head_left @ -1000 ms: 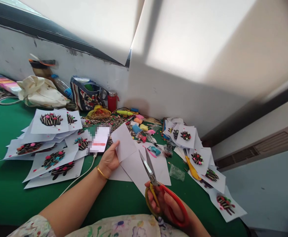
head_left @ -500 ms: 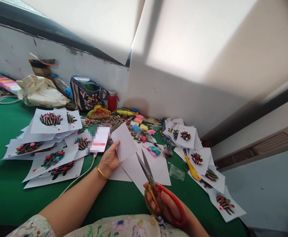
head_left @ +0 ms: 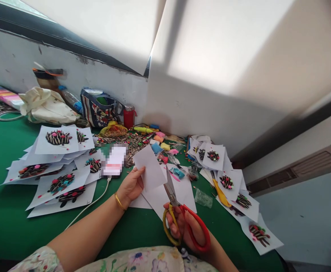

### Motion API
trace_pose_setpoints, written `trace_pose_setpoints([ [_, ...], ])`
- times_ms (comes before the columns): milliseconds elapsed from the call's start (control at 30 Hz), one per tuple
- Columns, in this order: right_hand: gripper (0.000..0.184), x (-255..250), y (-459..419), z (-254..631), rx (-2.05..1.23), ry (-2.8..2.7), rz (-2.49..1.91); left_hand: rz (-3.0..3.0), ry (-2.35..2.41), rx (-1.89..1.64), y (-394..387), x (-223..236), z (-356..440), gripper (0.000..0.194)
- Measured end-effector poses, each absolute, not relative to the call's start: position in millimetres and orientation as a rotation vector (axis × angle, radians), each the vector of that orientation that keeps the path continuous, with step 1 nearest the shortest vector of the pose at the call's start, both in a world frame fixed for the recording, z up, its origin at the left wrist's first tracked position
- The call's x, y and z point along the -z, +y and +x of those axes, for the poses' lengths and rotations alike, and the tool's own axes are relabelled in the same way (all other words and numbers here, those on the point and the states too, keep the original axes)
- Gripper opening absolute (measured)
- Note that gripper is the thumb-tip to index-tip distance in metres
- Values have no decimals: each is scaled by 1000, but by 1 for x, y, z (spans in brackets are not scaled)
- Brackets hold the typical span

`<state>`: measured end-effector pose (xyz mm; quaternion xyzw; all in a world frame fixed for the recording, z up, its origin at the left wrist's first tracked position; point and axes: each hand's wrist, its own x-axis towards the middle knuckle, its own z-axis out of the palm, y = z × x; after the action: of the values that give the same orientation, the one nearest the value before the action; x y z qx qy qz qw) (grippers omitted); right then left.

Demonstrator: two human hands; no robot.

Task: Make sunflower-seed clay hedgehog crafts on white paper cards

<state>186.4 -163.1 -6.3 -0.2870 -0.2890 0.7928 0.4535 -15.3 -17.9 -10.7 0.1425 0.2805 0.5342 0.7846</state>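
Observation:
My left hand (head_left: 132, 184) pinches a small white sheet of paper (head_left: 151, 170) between thumb and fingers, tilted up above the table. In my right hand (head_left: 185, 226) is a pair of scissors (head_left: 173, 198) with one yellow and one red handle, my fingers through the loops. The blades are parted and point up and away, their tips at the right corner of the held sheet; whether they touch the paper I cannot tell. Beneath both hands lie larger white sheets (head_left: 186, 196) on the green table (head_left: 120, 234).
Left, overlapping cards (head_left: 81, 206) bear seed-and-clay figures; more cards (head_left: 233, 166) lie right, with a yellow-handled tool (head_left: 221, 192). A phone (head_left: 115, 160) on a white cable sits behind my left hand. Loose seeds (head_left: 137, 145), clay pieces (head_left: 165, 146) and a red flask (head_left: 129, 116) are farther back.
My left hand has brought the small sheet right and slightly down. The scissors have shifted a little left, their handles are spread wider, and the blades now meet the sheet's corner in view.

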Motion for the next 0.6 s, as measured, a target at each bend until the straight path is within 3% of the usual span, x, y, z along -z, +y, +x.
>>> trace_pose_setpoints([
  [600, 54, 18, -160, 194, -1882, -788, -761, 333, 665, -1225, -14, 15, -17, 22],
])
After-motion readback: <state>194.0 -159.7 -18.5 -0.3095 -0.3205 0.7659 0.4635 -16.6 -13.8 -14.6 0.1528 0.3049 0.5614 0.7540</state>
